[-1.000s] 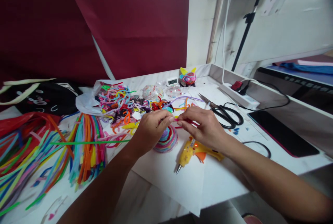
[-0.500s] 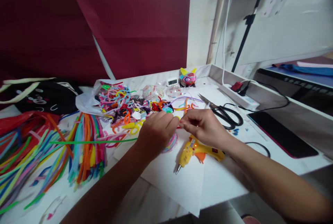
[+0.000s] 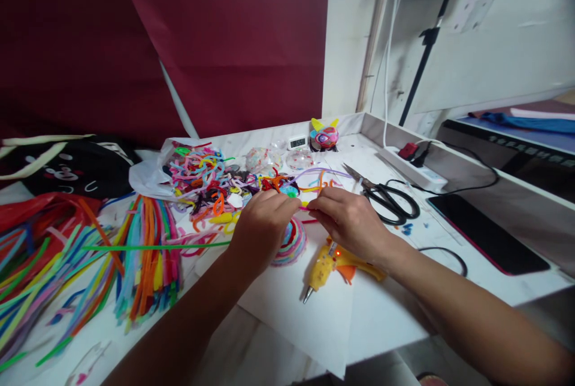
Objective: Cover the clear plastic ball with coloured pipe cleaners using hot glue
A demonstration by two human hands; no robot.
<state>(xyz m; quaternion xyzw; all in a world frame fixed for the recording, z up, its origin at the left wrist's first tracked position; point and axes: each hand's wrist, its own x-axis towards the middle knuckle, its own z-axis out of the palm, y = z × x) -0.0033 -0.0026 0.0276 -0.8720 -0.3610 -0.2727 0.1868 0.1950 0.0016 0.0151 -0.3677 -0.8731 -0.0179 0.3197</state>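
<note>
Close together over the white paper, my two hands pinch a thin pink-red pipe cleaner [image 3: 304,208]. My left hand [image 3: 265,221] has its fingers closed on one end, and my right hand [image 3: 348,215] grips the other. Just under my left hand lies a round coil [image 3: 294,248] of multicoloured pipe cleaners, partly covered by it. A long green pipe cleaner [image 3: 157,247] runs leftward from near my left wrist; I cannot tell whether that hand holds it. Below my right hand rests a yellow glue gun [image 3: 320,271] with a lit red light, its handle partly behind my forearm.
Bundled pipe cleaners [image 3: 148,248] lie at left, with a bag of bent pieces [image 3: 197,164] behind. Black-handled scissors [image 3: 390,200], a phone [image 3: 487,233] and a power strip [image 3: 417,167] are at right. A small decorated figure [image 3: 324,136] stands at the back beside a digital clock [image 3: 297,143].
My left hand has shifted slightly left and turned, showing more of the coil. My right hand has rolled knuckles-up and covers more of the glue gun. The pink-red pipe cleaner shows more between them.
</note>
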